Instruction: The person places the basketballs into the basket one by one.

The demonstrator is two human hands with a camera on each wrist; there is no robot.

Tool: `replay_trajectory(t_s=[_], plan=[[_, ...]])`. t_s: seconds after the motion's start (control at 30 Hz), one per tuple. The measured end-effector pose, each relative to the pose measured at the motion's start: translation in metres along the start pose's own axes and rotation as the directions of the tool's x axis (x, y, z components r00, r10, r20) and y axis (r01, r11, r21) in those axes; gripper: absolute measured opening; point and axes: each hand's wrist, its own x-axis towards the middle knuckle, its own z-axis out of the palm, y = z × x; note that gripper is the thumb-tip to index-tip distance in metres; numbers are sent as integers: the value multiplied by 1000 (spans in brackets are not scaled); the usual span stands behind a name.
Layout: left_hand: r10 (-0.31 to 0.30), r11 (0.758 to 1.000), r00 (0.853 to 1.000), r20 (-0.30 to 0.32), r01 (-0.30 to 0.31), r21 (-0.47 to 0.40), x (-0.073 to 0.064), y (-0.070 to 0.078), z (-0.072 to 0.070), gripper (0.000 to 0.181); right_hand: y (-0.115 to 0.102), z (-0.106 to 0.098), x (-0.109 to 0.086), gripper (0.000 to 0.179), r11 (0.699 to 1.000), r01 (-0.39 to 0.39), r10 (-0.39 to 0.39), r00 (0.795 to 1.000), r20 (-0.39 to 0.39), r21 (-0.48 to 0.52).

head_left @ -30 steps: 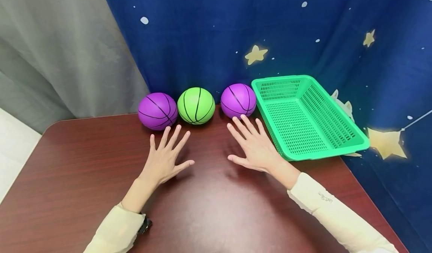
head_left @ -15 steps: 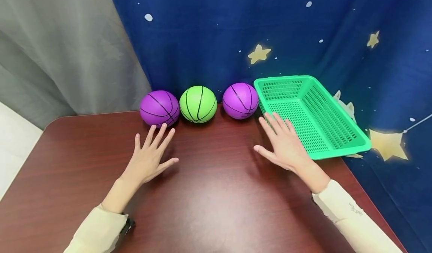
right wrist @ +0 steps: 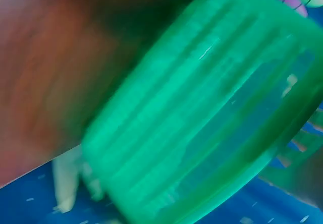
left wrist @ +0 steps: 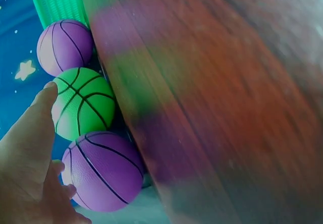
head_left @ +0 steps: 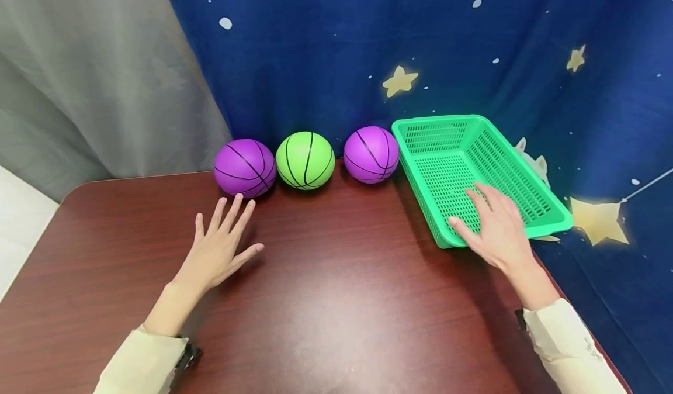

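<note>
My left hand (head_left: pixel 214 255) hovers low over the table with its fingers spread, just in front of a purple ball (head_left: pixel 245 168) with black basketball lines. In the left wrist view its thumb overlaps the edge of the green ball (left wrist: pixel 85 105); the hand holds nothing. My right hand (head_left: pixel 500 230) is over the near part of a green plastic basket (head_left: pixel 425 198), thumb and fingers apart and slightly bent. Whether it touches the rim cannot be told. A second purple ball (head_left: pixel 371 155) stands close to the basket's left side. The right wrist view of the basket (right wrist: pixel 166 118) is blurred.
The balls line the back edge of the dark red-brown wooden table (head_left: pixel 315 300). Behind them hangs a blue curtain (head_left: pixel 315 49) with stars, and a grey curtain (head_left: pixel 105 78) is at the left. The basket reaches the table's right edge.
My right hand has moved right, from in front of the right purple ball to over the basket, its fingers bending a little. The left hand has drifted left. Balls and basket stay put.
</note>
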Motion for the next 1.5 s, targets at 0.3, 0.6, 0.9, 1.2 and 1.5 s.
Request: replay_trajectory(t_s=[0.3, 0.6, 0.9, 1.2, 1.5], plan=[[-26, 999, 999, -33, 24, -48, -4, -7, -2, 82, 39, -16, -28, 48, 932, -360, 361, 919, -161, 36], [-34, 998, 999, -32, 32, -48, -7, -11, 2, 81, 61, -21, -48, 54, 727, -646, 687, 688, -235, 233], [-32, 997, 999, -31, 29, -65, -8, -13, 2, 83, 76, -21, -55, 60, 519, -801, 850, 519, -86, 297], [-45, 995, 998, -32, 42, -90, -7, -14, 0, 81, 78, -16, -53, 67, 438, -826, 881, 473, 15, 354], [-72, 990, 997, 6, 72, -119, -7, -15, -2, 79, 78, -11, -54, 58, 344, -757, 895, 444, 51, 556]])
